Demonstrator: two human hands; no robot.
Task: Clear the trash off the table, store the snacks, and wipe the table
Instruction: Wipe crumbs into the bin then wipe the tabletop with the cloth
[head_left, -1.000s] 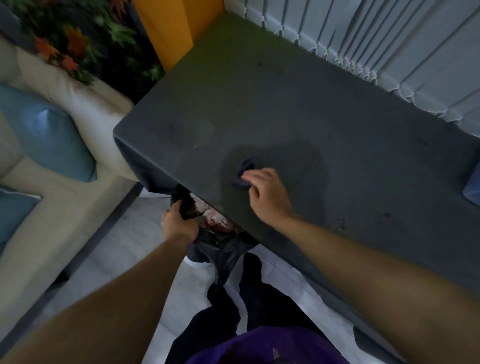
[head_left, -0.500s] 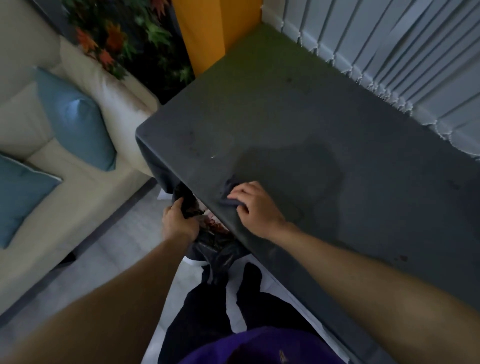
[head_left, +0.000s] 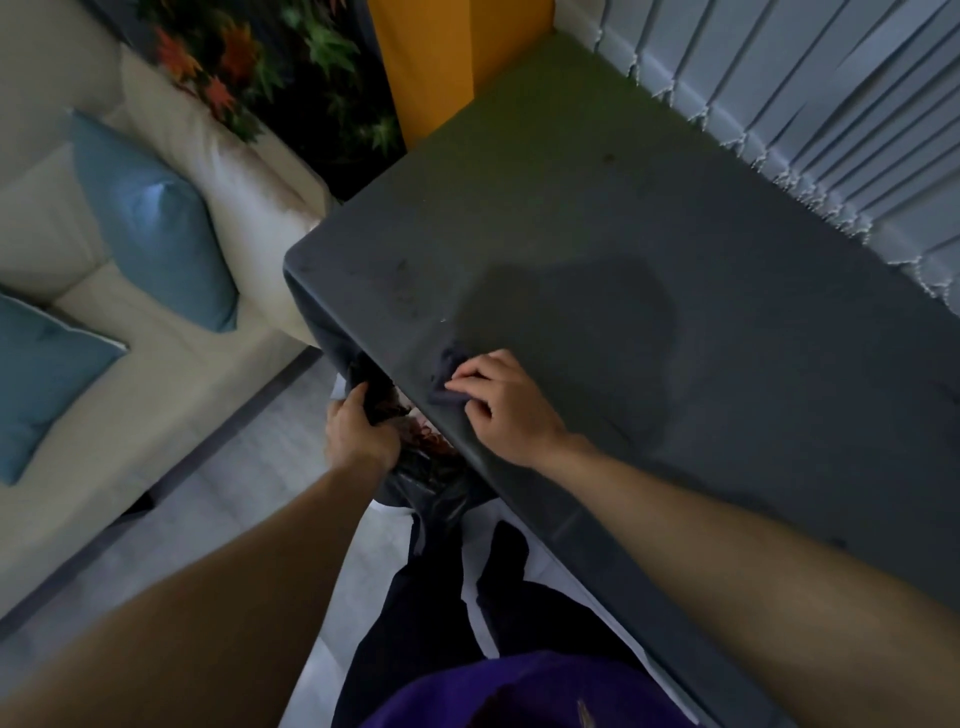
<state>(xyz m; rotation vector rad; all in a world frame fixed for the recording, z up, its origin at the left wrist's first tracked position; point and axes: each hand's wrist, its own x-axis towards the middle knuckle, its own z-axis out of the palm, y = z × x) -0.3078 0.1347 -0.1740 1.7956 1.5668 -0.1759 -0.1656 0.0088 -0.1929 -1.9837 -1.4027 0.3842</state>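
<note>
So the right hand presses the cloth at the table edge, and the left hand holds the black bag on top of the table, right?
Not quite: the head view shows the left hand holding the black bag below the table edge, not on top. The rest stands.

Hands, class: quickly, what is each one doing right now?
Left hand: grips the black bag at the table edge.
Right hand: holds a dark cloth on the table.

A home living room: cream sofa (head_left: 130, 374) with blue cushions (head_left: 156, 228), dark table (head_left: 675, 291), vertical blinds (head_left: 831, 104).
</note>
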